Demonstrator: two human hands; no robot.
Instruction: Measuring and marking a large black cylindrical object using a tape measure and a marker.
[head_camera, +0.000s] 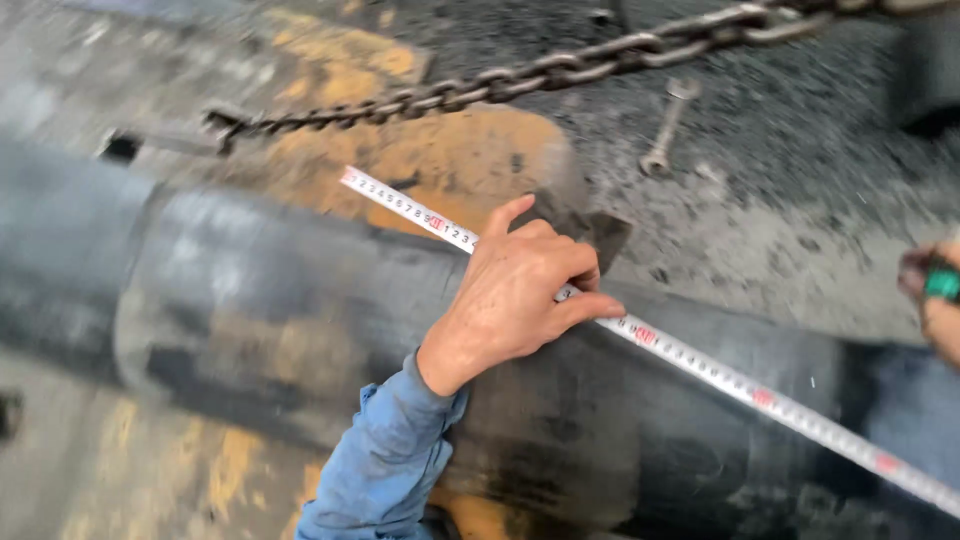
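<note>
My left hand (520, 290), in a blue sleeve, rests on a big dark steel cylinder (250, 300) that lies across the view. It pins a white tape measure blade (700, 362) against the cylinder's top, with one digit stretched along the tape. The tape runs from its free end at the upper left down to the lower right corner. My right hand (935, 310) shows only partly at the right edge, blurred, closed around a small green object (942, 283). I cannot tell what the green object is.
A heavy steel chain (520, 75) stretches across the top from a hook at the left. A wrench (668, 128) lies on the gritty grey floor beyond the cylinder. A worn yellow metal surface (440, 150) sits behind the cylinder.
</note>
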